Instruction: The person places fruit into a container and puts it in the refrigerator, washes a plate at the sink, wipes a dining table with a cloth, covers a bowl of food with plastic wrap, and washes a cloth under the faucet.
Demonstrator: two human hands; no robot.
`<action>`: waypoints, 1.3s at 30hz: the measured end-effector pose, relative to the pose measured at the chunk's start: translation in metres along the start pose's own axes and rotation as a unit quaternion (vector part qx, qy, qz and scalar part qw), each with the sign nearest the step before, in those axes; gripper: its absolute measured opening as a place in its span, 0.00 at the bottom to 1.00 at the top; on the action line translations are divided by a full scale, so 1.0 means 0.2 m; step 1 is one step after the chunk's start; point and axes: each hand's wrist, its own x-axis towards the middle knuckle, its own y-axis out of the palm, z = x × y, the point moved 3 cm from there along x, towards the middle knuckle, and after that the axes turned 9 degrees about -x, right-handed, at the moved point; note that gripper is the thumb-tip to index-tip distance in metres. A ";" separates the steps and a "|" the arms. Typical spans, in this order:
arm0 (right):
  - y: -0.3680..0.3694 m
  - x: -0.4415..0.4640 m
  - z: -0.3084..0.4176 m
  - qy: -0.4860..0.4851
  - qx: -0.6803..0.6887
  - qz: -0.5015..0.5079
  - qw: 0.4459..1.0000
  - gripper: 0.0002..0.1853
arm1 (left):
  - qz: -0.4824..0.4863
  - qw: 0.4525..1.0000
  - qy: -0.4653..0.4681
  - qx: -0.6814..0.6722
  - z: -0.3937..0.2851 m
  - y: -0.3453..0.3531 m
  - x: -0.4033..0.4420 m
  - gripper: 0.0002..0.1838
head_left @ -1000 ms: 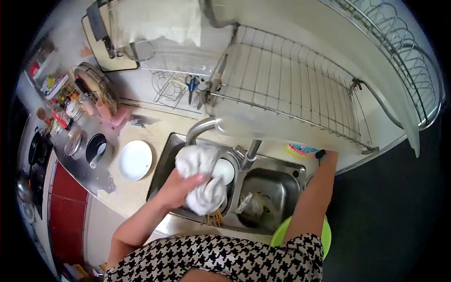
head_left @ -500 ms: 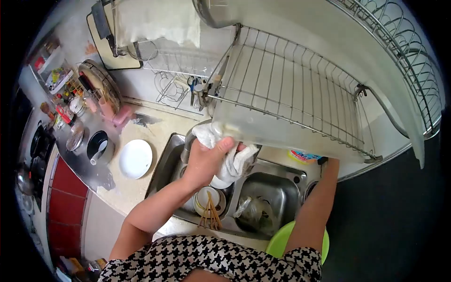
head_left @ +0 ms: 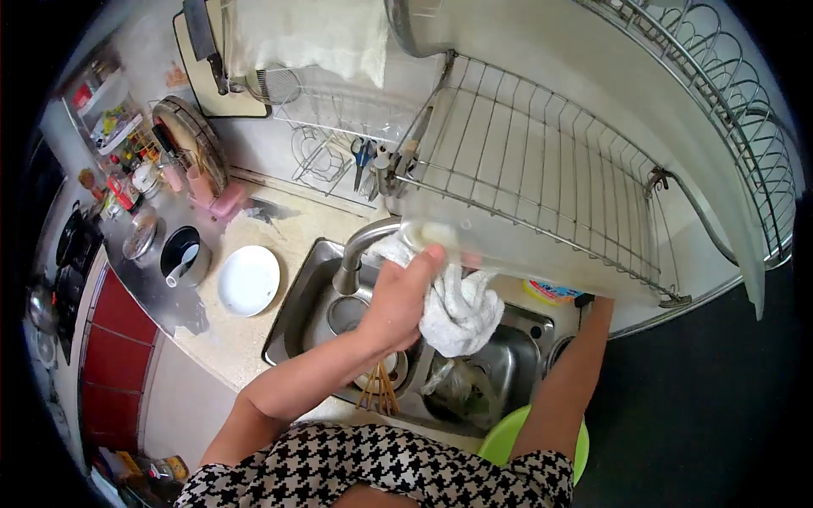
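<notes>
A bunched white cloth is in my left hand, whose fingers are closed around it. The thumb points up at the left front edge of a translucent drip tray, overlapping or touching it; I cannot tell which. That tray sits under a wire dish rack. My right forearm reaches up past the sink's right side. My right hand is hidden behind the tray's right end, so its fingers do not show. Beneath the cloth lies a double steel sink, with a curved faucet left of my left hand.
Bowls and several chopsticks sit in the left basin, a clear plastic bag in the right. A white plate and a dark-lined pot stand on the left counter. A green basin is below the sink, and a cleaver hangs on the wall.
My left hand has shifted right with the cloth, which now hangs lower as a fuller bundle. More of the faucet shows. The view has turned slightly; my right arm stays nearly in place.
</notes>
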 end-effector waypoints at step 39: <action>-0.20 -1.40 0.30 -0.069 0.283 0.242 0.925 0.14 | 0.020 0.996 0.010 0.084 -0.06 -0.18 -0.03 0.14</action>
